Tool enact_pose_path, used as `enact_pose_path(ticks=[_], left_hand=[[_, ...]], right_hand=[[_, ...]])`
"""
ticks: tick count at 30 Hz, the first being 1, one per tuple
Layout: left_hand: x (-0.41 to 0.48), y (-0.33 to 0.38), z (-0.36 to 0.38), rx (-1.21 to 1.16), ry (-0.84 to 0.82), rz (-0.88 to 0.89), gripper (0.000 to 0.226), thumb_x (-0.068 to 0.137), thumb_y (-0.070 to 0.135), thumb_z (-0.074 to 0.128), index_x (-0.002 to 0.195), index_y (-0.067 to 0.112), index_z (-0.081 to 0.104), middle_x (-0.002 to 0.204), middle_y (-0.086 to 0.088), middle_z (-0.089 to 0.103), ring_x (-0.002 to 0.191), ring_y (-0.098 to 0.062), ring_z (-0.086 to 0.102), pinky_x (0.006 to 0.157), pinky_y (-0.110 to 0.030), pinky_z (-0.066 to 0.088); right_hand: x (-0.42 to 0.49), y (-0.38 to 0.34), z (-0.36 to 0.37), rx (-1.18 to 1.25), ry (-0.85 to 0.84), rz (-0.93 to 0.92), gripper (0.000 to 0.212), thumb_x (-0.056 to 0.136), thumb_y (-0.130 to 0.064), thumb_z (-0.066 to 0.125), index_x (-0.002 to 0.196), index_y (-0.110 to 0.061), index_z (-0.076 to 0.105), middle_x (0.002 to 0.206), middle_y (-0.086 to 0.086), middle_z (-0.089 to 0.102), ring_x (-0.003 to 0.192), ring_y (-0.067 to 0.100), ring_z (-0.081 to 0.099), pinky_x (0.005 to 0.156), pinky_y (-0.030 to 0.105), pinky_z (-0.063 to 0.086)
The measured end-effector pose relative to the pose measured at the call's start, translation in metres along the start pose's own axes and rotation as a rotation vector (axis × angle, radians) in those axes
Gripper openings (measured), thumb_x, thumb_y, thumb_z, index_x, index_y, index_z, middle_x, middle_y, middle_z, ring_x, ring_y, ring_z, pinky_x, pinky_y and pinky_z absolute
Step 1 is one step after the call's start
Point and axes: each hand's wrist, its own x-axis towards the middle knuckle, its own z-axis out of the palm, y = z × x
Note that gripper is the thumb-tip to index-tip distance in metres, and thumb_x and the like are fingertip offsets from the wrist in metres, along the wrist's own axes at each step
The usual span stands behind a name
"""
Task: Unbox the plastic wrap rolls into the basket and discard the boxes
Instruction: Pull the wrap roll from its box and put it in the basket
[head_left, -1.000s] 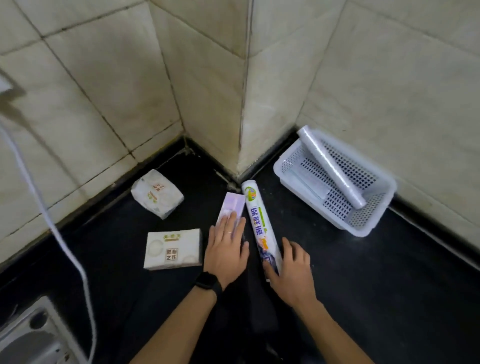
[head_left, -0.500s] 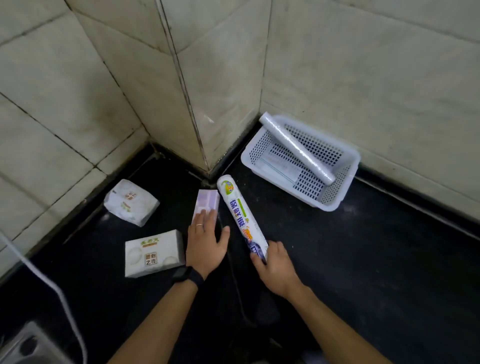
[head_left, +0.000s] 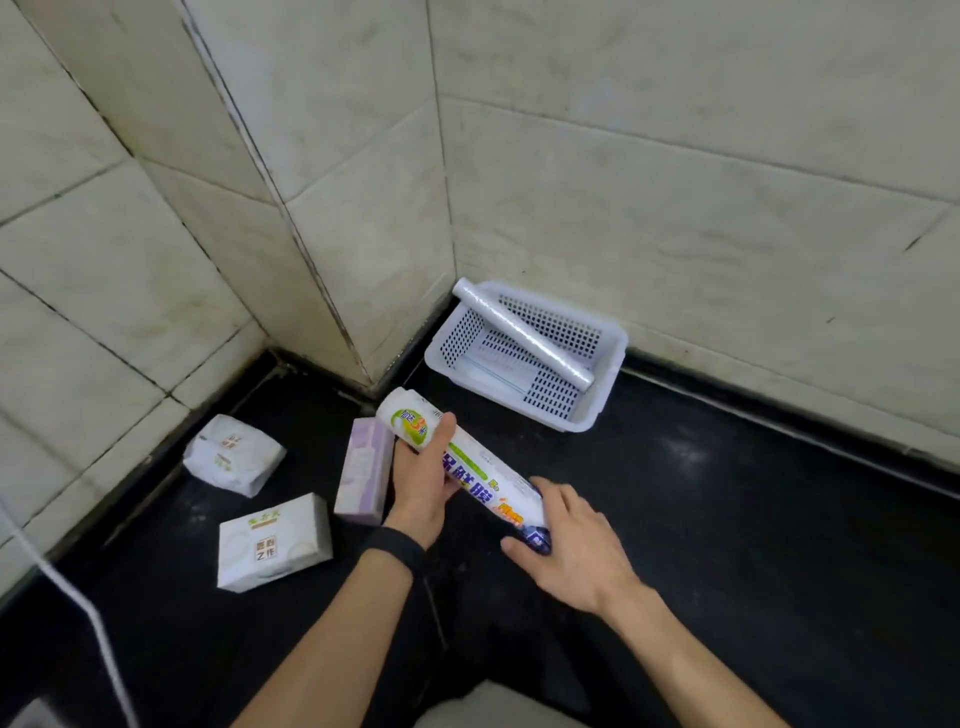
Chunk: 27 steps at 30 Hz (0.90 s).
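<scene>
spanning both hands, packaged roll (head_left: 467, 462), fingers (head_left: 441, 431) wrapped round it

Dim, even indoor light, with soft glare on the black tabletop (head_left: 727, 519). Wide-angle bending curves the wall tiles (head_left: 675, 182); edges look slightly soft.

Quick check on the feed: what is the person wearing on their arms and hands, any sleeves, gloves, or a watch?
Both forearms are bare, with no sleeves or gloves in view. The left hand has a black band around its wrist. The right hand and wrist carry nothing visible.
</scene>
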Motion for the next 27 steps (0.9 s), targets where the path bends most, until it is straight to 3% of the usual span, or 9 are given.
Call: enact_pose_path(ticks=[2,4,6,8,12,15,20,27], left_hand=[[-0.011,-0.005,0.012,-0.007,-0.024,0.016,0.049,0.085,0.027,0.075,0.128,0.016,0.054,0.113,-0.01,0.07,0.097,-0.022,0.07,0.078,-0.041,0.06],[-0.018,-0.009,0.022,-0.008,-0.053,0.023,0.05,0.084,0.027,0.078,0.127,0.017,0.055,0.111,-0.01,0.071,0.093,-0.021,0.073,0.076,-0.041,0.061],[-0.022,-0.009,0.028,0.003,-0.069,0.046,0.05,0.082,0.026,0.079,0.125,0.016,0.055,0.108,-0.01,0.071,0.089,-0.02,0.074,0.074,-0.04,0.061],[-0.021,-0.005,0.029,0.032,-0.082,0.099,0.051,0.083,0.027,0.079,0.126,0.015,0.053,0.109,-0.01,0.071,0.09,-0.019,0.074,0.074,-0.039,0.061],[-0.015,0.02,0.017,0.13,-0.069,0.195,0.047,0.09,0.026,0.071,0.128,0.015,0.048,0.114,-0.012,0.067,0.095,-0.019,0.072,0.076,-0.037,0.061],[-0.014,0.034,0.005,0.311,-0.176,0.167,0.033,0.091,0.026,0.07,0.12,0.016,0.059,0.109,-0.017,0.071,0.094,-0.023,0.073,0.075,-0.035,0.062],[-0.015,0.04,0.003,0.497,-0.259,0.112,0.021,0.094,0.03,0.064,0.102,0.011,0.066,0.101,-0.011,0.075,0.093,-0.02,0.073,0.078,-0.032,0.059],[-0.008,0.06,-0.011,0.759,-0.373,0.123,0.021,0.09,0.033,0.069,0.097,0.015,0.076,0.096,0.003,0.077,0.098,-0.011,0.07,0.091,-0.029,0.053]], right_hand=[[0.009,-0.003,-0.005,-0.055,0.041,-0.02,0.09,0.081,-0.074,0.048,0.153,-0.03,0.016,0.136,-0.004,0.046,0.118,0.022,0.052,0.096,0.04,0.045],[0.016,-0.005,-0.01,-0.073,0.075,-0.053,0.088,0.084,-0.071,0.048,0.154,-0.038,0.007,0.128,-0.004,0.048,0.11,0.022,0.057,0.08,0.039,0.05],[0.017,-0.005,-0.013,-0.041,0.093,-0.087,0.084,0.088,-0.068,0.048,0.151,-0.048,-0.004,0.121,-0.007,0.047,0.101,0.018,0.059,0.064,0.034,0.046],[0.015,-0.002,-0.015,-0.021,0.111,-0.112,0.083,0.09,-0.066,0.046,0.15,-0.051,-0.008,0.116,-0.01,0.046,0.094,0.015,0.06,0.059,0.029,0.042],[0.005,0.014,-0.018,-0.001,0.123,-0.102,0.081,0.09,-0.067,0.042,0.151,-0.05,-0.009,0.113,-0.012,0.045,0.09,0.014,0.059,0.062,0.034,0.051],[-0.003,0.024,-0.021,0.011,0.085,-0.091,0.081,0.091,-0.066,0.042,0.15,-0.052,-0.011,0.107,-0.015,0.04,0.081,0.01,0.055,0.065,0.035,0.054],[-0.01,0.028,-0.022,0.033,0.058,-0.074,0.079,0.089,-0.064,0.043,0.149,-0.051,-0.007,0.104,-0.016,0.041,0.077,0.01,0.056,0.066,0.034,0.054],[-0.013,0.035,-0.026,0.031,0.019,-0.073,0.079,0.086,-0.065,0.047,0.149,-0.051,0.001,0.107,-0.017,0.046,0.086,0.011,0.058,0.072,0.032,0.052]])
